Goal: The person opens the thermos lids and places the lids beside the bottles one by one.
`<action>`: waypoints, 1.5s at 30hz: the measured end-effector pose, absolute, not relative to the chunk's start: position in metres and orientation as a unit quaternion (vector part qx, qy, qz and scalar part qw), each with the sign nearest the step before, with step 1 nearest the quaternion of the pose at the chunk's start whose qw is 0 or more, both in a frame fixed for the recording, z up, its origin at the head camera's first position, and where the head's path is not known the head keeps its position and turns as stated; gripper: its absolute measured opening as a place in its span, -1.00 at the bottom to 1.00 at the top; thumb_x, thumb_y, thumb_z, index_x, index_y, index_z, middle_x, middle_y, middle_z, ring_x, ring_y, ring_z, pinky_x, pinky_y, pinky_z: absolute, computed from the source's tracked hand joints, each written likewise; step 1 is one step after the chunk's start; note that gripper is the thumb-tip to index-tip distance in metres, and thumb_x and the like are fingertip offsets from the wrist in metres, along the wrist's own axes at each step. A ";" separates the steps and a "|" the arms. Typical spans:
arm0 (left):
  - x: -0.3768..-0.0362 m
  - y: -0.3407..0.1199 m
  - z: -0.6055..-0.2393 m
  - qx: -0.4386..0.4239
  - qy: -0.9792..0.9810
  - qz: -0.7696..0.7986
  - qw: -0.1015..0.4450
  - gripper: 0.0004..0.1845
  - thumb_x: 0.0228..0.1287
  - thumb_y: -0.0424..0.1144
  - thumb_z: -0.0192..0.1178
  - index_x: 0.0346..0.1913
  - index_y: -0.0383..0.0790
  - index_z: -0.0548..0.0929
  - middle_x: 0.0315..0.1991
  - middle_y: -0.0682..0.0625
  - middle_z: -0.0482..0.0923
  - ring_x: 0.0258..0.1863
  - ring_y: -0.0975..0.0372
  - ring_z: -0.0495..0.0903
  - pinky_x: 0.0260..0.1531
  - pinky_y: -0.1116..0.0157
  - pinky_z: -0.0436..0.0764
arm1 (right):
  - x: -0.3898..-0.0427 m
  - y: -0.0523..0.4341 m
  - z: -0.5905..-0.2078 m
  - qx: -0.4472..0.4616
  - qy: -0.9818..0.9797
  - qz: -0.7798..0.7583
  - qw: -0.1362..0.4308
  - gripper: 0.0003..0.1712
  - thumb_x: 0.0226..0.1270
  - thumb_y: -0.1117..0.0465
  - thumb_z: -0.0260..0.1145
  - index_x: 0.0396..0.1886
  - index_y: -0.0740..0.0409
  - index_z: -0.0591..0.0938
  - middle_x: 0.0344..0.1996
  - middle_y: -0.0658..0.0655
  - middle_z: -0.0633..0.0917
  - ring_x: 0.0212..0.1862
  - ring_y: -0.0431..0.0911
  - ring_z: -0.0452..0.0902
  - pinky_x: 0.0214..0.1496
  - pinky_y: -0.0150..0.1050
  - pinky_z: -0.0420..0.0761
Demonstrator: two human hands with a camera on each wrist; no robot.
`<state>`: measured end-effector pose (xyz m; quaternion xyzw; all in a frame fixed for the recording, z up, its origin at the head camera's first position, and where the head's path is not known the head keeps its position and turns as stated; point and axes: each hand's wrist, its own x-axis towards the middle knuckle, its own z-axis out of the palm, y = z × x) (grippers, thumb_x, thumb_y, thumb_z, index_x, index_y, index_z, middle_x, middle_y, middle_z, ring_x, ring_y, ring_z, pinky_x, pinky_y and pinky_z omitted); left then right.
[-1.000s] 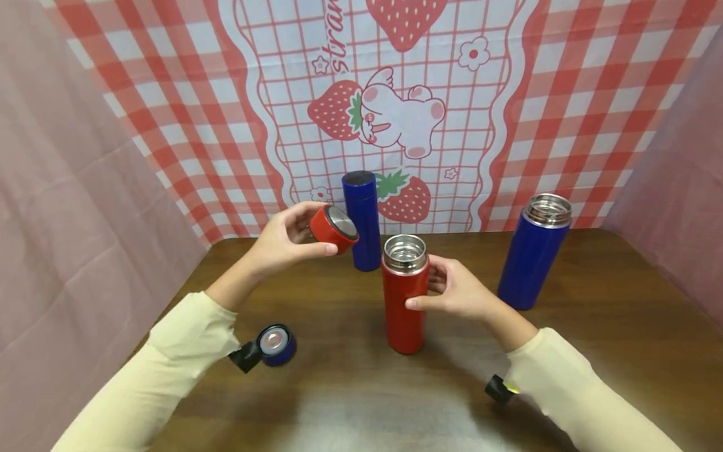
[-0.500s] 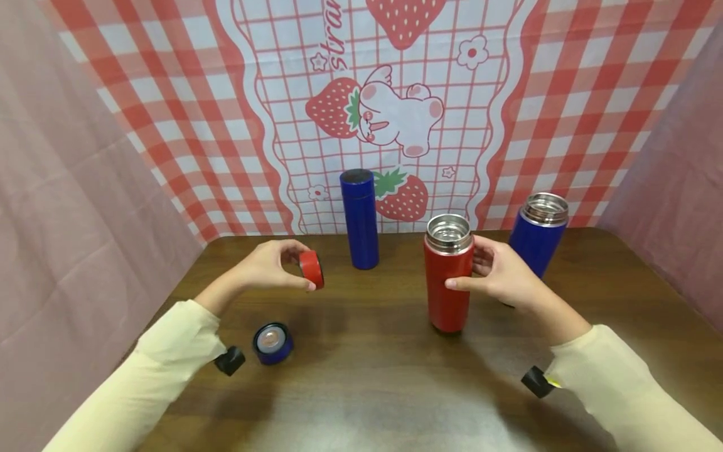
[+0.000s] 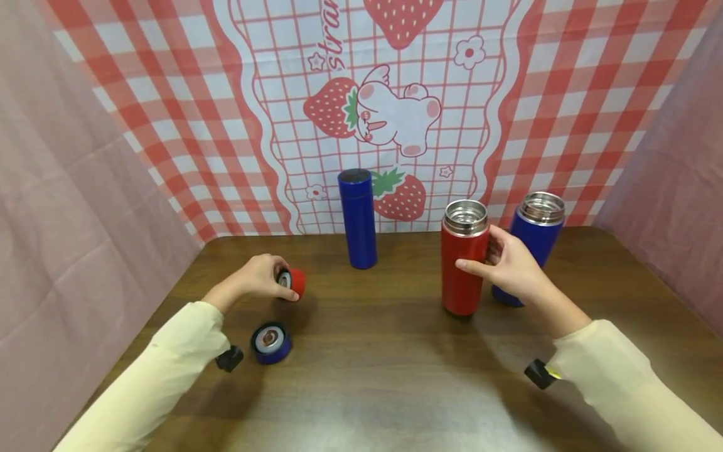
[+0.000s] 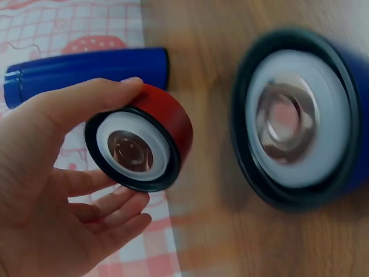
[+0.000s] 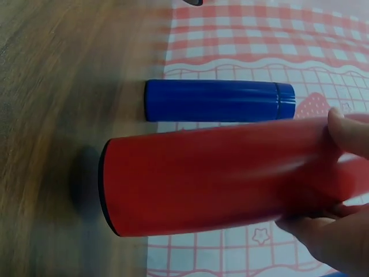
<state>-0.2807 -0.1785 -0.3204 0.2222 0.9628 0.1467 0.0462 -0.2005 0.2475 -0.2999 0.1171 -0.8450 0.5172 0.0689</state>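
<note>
My left hand (image 3: pixel 261 277) pinches a red flask lid (image 3: pixel 297 284) between thumb and fingers, tipped so its white and metal underside faces the left wrist camera. Nearer me, a blue lid (image 3: pixel 271 345) lies on the table with its underside up. On the right, my right hand (image 3: pixel 511 263) grips an upright red thermos flask (image 3: pixel 464 270) round its upper side. That flask has no lid, so its steel mouth shows. Just behind it to the right stands an open blue flask (image 3: pixel 536 229), partly covered by the hand and the red flask.
A slim blue flask (image 3: pixel 358 220) with its lid on stands at the back middle of the wooden table (image 3: pixel 361 376). Behind the table hangs a red-and-white checked cloth (image 3: pixel 186 94) with strawberries. Pink curtains (image 3: pixel 73 188) close off both sides.
The red lid in my left hand has gone down and left, and turned its underside toward me. My right hand has carried the red flask right and back, close to the open blue flask.
</note>
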 end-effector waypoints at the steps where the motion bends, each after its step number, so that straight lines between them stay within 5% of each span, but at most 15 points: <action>1: -0.282 -0.181 -0.322 0.221 0.964 0.137 0.045 -0.32 -0.17 0.02 0.48 -0.06 -0.44 0.61 -0.30 -0.19 0.64 -0.31 0.12 0.57 -0.28 0.24 0.57 | -0.202 0.247 -0.301 0.115 -0.846 0.516 0.074 -0.30 0.17 0.24 0.42 0.25 0.34 0.34 0.04 0.09 0.58 -0.07 -0.57 0.50 -0.04 -0.61 0.56; 8: -0.286 -0.192 -0.330 0.206 0.971 0.109 0.050 -0.38 -0.25 -0.04 0.51 -0.19 -0.47 0.61 -0.33 -0.20 0.67 -0.33 0.10 0.60 -0.26 0.22 0.61 | -0.208 0.242 -0.308 0.092 -0.849 0.510 0.104 -0.27 0.24 0.22 0.35 0.30 0.39 0.23 0.17 0.37 0.49 -0.13 -0.61 0.43 -0.09 -0.67 0.49; 12: -0.287 -0.194 -0.336 0.196 0.973 0.115 0.052 -0.40 -0.28 -0.09 0.52 -0.22 -0.49 0.59 -0.39 -0.17 0.65 -0.40 0.14 0.57 -0.36 0.28 0.58 | -0.212 0.240 -0.313 0.066 -0.853 0.506 0.115 -0.24 0.26 0.20 0.33 0.32 0.38 0.19 0.21 0.37 0.47 -0.12 -0.59 0.36 -0.09 -0.69 0.44; 21: -0.288 -0.194 -0.344 0.185 0.974 0.120 0.051 -0.39 -0.35 -0.16 0.56 -0.18 -0.46 0.61 -0.36 -0.17 0.66 -0.34 0.11 0.58 -0.26 0.21 0.61 | -0.220 0.234 -0.319 0.051 -0.853 0.504 0.128 -0.21 0.24 0.22 0.35 0.35 0.37 0.18 0.22 0.38 0.46 -0.11 -0.52 0.35 -0.11 -0.68 0.44; 25: -0.286 -0.194 -0.344 0.182 0.975 0.117 0.056 -0.39 -0.33 -0.15 0.56 -0.17 -0.45 0.61 -0.33 -0.18 0.66 -0.32 0.10 0.59 -0.22 0.19 0.61 | -0.224 0.233 -0.319 0.040 -0.854 0.498 0.144 -0.21 0.23 0.21 0.36 0.34 0.37 0.20 0.20 0.38 0.48 -0.01 -0.30 0.45 -0.11 -0.67 0.42; 29: -0.285 -0.195 -0.345 0.182 0.975 0.108 0.065 -0.36 -0.30 -0.12 0.55 -0.13 -0.47 0.60 -0.26 -0.23 0.67 -0.26 0.06 0.61 -0.14 0.12 0.62 | -0.227 0.232 -0.321 0.028 -0.855 0.492 0.163 -0.22 0.21 0.22 0.37 0.32 0.40 0.23 0.19 0.41 0.49 0.15 0.07 0.46 0.06 -0.43 0.50; 34: -0.282 -0.193 -0.346 0.184 0.975 0.097 0.077 -0.33 -0.25 -0.09 0.55 -0.09 -0.49 0.59 -0.16 -0.30 0.64 -0.13 -0.03 0.59 -0.02 0.06 0.59 | -0.231 0.229 -0.321 0.015 -0.853 0.489 0.182 -0.21 0.20 0.22 0.38 0.31 0.44 0.23 0.19 0.47 0.46 0.23 0.24 0.39 0.28 0.10 0.42; 45: -0.281 -0.175 -0.325 0.189 0.975 0.071 0.094 -0.32 -0.01 -0.07 0.43 0.08 -0.49 0.52 0.02 -0.37 0.55 0.05 -0.13 0.54 0.01 0.02 0.59 | -0.233 0.230 -0.323 -0.018 -0.859 0.471 0.203 -0.22 0.21 0.15 0.37 0.30 0.43 0.25 0.14 0.50 0.49 0.20 0.26 0.41 0.29 0.15 0.38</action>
